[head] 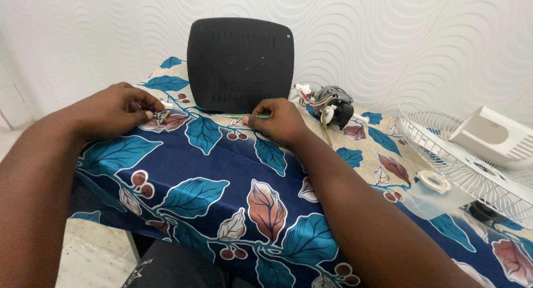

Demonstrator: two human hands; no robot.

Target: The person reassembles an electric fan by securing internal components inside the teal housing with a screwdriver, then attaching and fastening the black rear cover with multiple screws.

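- The left hand [119, 109] pinches at small screws [162, 117] lying on the leaf-patterned tablecloth [222, 177]; one could roll off and vanish
- The right hand [283, 120] grips a green screwdriver [247, 116] before the black cover [240, 64]; a slip could topple it

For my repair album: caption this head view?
Left hand picks at small metal screws; right hand holds a thin green screwdriver before a black plastic cover.

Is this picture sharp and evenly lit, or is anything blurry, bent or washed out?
Head view: soft, even light with faint shadows; the black cover, the left hand at the small screws and the right hand holding the green screwdriver look sharp; the forearms near the bottom edge look oversized, a wide-lens effect; the white fan grille at the right looks bright but not glaring.
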